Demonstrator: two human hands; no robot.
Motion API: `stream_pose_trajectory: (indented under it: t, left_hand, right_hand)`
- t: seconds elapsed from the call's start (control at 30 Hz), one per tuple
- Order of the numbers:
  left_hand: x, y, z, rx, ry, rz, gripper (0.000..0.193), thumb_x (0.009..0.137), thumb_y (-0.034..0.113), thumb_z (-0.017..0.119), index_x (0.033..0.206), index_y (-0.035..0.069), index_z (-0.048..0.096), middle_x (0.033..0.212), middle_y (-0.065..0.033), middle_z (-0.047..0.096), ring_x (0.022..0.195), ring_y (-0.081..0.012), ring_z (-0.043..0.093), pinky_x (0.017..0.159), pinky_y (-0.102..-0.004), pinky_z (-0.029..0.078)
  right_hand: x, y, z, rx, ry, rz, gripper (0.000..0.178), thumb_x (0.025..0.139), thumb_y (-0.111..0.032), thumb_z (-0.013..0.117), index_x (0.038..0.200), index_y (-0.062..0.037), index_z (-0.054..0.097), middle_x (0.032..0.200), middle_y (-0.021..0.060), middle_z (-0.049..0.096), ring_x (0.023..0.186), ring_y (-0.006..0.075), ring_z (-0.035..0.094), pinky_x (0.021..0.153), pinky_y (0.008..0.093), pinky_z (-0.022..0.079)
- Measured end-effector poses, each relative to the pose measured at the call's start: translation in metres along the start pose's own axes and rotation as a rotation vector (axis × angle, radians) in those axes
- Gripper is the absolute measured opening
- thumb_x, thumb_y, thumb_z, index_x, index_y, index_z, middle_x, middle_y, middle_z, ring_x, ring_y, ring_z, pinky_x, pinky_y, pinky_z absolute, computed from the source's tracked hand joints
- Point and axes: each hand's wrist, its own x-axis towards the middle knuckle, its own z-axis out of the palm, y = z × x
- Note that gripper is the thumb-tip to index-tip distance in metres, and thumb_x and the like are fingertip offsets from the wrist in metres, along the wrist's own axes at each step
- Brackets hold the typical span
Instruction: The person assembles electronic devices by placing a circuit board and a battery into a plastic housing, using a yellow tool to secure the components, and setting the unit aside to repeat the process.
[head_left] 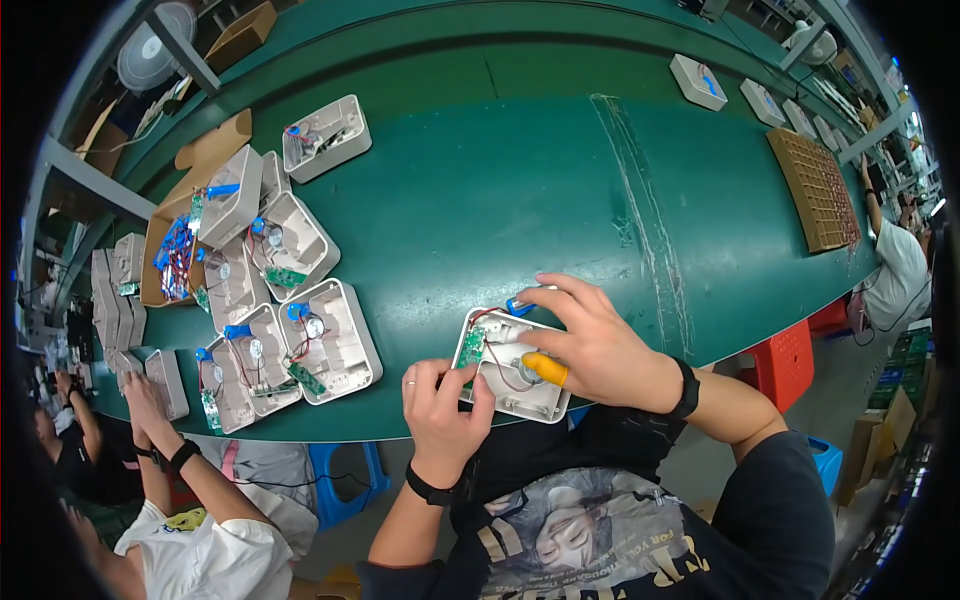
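Observation:
In front of me a white plastic housing (545, 408) lies open side up near the table's front edge. My left hand (443, 415) is closed at its left wall, thumb on the inner side, beside a small green circuit board (473, 345). Thin red and black wires run from the board across the housing. Over the right part of the housing is my right hand (605, 350), with a yellow finger cot (545, 368) on one digit. Its fingertips hold a blue cylindrical cell (519, 307) at the far wall. The exact finger contact is partly hidden.
Several white housings (340, 345) with boards and blue cells are grouped at left, beside a cardboard box (152, 255) of blue cells. One housing (326, 137) stands farther back. A brown gridded tray (815, 190) sits far right. A co-worker's hands (148, 405) are at left.

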Motion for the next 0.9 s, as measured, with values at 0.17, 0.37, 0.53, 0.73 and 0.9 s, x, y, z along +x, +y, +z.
stream_pose_trajectory:
  t: [0.17,0.37,0.53,0.73,0.9]
  left_hand:
    - [0.000,-0.013,0.001,0.000,-0.004,0.012,0.009,0.082,0.005,0.076,0.091,0.002,0.072,0.092,-0.0136,0.060,0.084,-0.0338,0.060,0.074,-0.0441,0.048]
    - [-0.002,-0.020,-0.003,-0.014,-0.001,-0.003,0.010,0.081,0.004,0.076,0.091,0.002,0.073,0.093,-0.0136,0.060,0.085,-0.0341,0.060,0.076,-0.0443,0.049]
    - [0.005,-0.021,-0.001,-0.034,0.003,0.015,0.011,0.080,0.005,0.076,0.090,0.002,0.073,0.094,-0.0139,0.061,0.086,-0.0349,0.061,0.077,-0.0453,0.050]
    - [0.002,-0.019,-0.002,-0.012,0.022,0.008,0.012,0.079,0.004,0.076,0.091,0.003,0.073,0.094,-0.0138,0.062,0.086,-0.0349,0.061,0.077,-0.0452,0.050]
    - [-0.002,-0.025,-0.007,-0.014,0.016,-0.014,0.012,0.079,0.004,0.076,0.091,0.003,0.072,0.094,-0.0134,0.062,0.087,-0.0347,0.061,0.078,-0.0446,0.049]
  right_hand:
    - [0.004,-0.001,0.016,-0.006,-0.090,0.011,0.035,0.090,-0.024,0.083,0.123,-0.0117,0.079,0.154,0.0176,0.054,0.151,0.0470,0.040,0.118,0.0587,0.038]
    - [0.019,-0.004,0.008,-0.016,-0.162,-0.034,0.033,0.094,-0.022,0.079,0.125,-0.0115,0.079,0.153,0.0173,0.056,0.149,0.0477,0.042,0.119,0.0600,0.038]
    - [0.030,0.033,-0.012,0.198,-0.037,0.038,0.027,0.097,-0.013,0.074,0.124,-0.0100,0.078,0.138,0.0148,0.066,0.135,0.0387,0.058,0.112,0.0493,0.048]
    - [0.063,0.059,-0.010,-0.060,-0.281,-0.152,0.028,0.094,-0.005,0.074,0.123,-0.0072,0.076,0.122,0.0130,0.071,0.113,0.0311,0.068,0.096,0.0411,0.057]
    - [0.062,0.045,-0.019,0.116,-0.269,-0.030,0.039,0.085,-0.004,0.079,0.124,-0.0046,0.075,0.115,0.0134,0.072,0.103,0.0292,0.070,0.085,0.0402,0.060]
